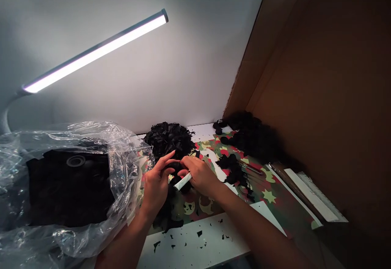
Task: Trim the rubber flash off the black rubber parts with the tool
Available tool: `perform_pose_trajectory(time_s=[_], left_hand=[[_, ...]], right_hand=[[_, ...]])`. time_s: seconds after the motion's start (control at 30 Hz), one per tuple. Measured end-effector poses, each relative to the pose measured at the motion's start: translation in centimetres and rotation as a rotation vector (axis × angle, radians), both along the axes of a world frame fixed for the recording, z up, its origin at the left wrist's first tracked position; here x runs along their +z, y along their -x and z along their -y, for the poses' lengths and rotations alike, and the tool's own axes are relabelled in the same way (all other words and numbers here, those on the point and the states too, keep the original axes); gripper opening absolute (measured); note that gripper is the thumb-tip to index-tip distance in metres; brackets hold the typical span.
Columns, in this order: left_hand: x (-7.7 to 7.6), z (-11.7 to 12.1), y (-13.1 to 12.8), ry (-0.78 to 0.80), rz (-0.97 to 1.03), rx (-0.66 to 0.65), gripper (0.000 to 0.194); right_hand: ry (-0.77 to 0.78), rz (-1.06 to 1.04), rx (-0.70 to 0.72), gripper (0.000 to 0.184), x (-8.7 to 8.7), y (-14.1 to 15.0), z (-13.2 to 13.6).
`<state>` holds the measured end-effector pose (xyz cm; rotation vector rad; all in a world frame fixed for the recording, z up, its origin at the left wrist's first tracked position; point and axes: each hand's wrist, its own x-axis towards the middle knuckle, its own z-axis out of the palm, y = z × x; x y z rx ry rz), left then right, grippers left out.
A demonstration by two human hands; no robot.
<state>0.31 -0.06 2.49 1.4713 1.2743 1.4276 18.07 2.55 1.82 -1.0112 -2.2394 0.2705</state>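
Note:
My left hand [158, 176] is in the middle of the table, its thumb and fingers closed on a small black piece [174, 166]. Close against it, my right hand [200, 174] grips a slim tool with a white handle [183, 182]; its working end is hidden by my fingers. The fingertips of both hands meet at the black piece. Just behind them rises a heap of black scraps [168, 136]. More black material [166, 216] lies below my left hand. To the right of my right hand sits a ragged bunch of black pieces [232, 168].
A clear plastic bag [122, 183] with black sheet material [70, 195] takes up the left. A patterned mat [210, 208] covers the table. A pen-like tool [252, 168], a black pile [256, 136] and a cardboard wall [317, 77] stand right. A lit lamp [100, 55] hangs above.

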Motion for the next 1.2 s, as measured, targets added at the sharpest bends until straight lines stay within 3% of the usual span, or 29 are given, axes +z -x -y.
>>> perform_pose_trajectory(time_s=[0.17,0.37,0.47,0.53,0.7,1.2], left_hand=[[0.0,0.0,-0.1,-0.017,-0.041,-0.054,0.038],[0.7,-0.3,0.1,0.076,-0.063,-0.243,0.022],[0.3,-0.4,-0.1,0.119,0.028,-0.150,0.012],[-0.3,-0.4,-0.5,0.170,0.191,-0.067,0.012],[-1.8,-0.5,-1.6,0.363,0.618,0.006,0.034],[-0.9,0.1,-3.5,0.417,0.853,0.068,0.046]], right_hand=[[-0.011,-0.020,0.083,0.025,-0.2,-0.1,-0.4],[0.015,-0.070,0.111,0.027,-0.5,-0.4,-0.4],[-0.050,-0.013,0.112,0.025,-0.6,0.3,0.1],[-0.146,0.036,0.089,0.024,-0.8,1.1,0.6],[-0.344,0.146,0.060,0.025,-1.2,2.6,1.6],[-0.353,0.092,-0.032,0.033,-0.6,2.1,2.3]])
